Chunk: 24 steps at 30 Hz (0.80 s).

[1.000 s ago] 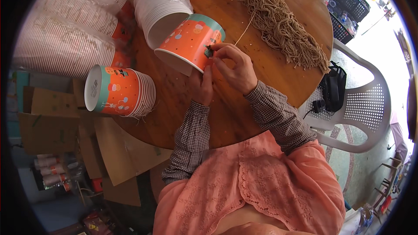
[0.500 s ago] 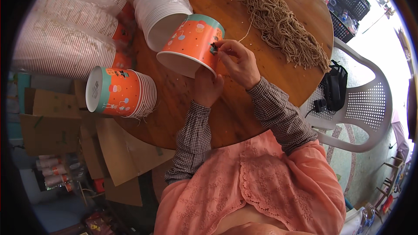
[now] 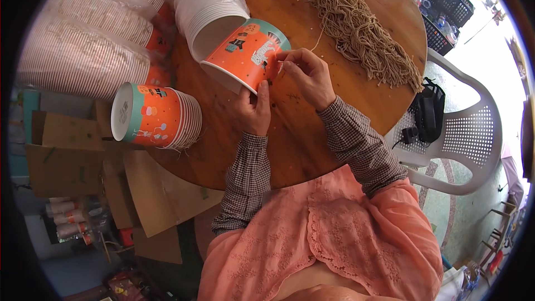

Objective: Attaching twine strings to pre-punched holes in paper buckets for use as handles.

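Note:
An orange paper bucket with a teal band and printed cartoon figures lies tilted over the table, its white-rimmed mouth toward my left side. My left hand grips that rim, thumb on the outer wall and the other fingers at the mouth. Close to the bucket's right side, my right hand pinches a thin beige string with thumb and forefinger. The string runs back toward a thick bundle of beige strings on the table. Where the string meets the bucket is too small to make out.
A plastic-wrapped stack of white buckets stands behind the bucket. Nested orange buckets lie at the table's left edge, beside long wrapped stacks. Cardboard boxes are lower left. A plastic chair holding a black bag stands at right.
The bucket has turned, showing a different part of its print. My left hand has shifted, its thumb now outside the rim. My right hand has moved slightly right.

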### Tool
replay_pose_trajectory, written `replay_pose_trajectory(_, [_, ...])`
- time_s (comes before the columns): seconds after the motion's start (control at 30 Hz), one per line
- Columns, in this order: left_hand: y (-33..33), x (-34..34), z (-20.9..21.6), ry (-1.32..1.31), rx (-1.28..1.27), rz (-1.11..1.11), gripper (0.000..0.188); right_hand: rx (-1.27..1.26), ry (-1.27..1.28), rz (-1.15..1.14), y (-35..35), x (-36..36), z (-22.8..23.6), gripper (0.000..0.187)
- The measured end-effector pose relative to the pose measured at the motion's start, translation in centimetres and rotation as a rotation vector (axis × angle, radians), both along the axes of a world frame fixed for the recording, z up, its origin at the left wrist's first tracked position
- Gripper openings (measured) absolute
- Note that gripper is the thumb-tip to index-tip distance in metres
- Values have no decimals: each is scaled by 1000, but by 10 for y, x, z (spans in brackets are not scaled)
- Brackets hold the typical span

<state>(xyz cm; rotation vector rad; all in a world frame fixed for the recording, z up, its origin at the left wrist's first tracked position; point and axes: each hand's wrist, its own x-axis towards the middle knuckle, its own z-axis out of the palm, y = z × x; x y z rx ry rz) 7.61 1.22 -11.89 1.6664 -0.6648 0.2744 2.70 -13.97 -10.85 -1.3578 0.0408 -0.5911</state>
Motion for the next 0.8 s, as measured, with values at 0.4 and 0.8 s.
replay_pose_trajectory(0.4, [-1,-5,-3,88,119,-18,39,-39,-48,32,9,-3,2,7])
replay_pose_trajectory(0.8, [-8,-5,-9,18,29,-100,43,-559,-162,-104,16,-8,5,12])
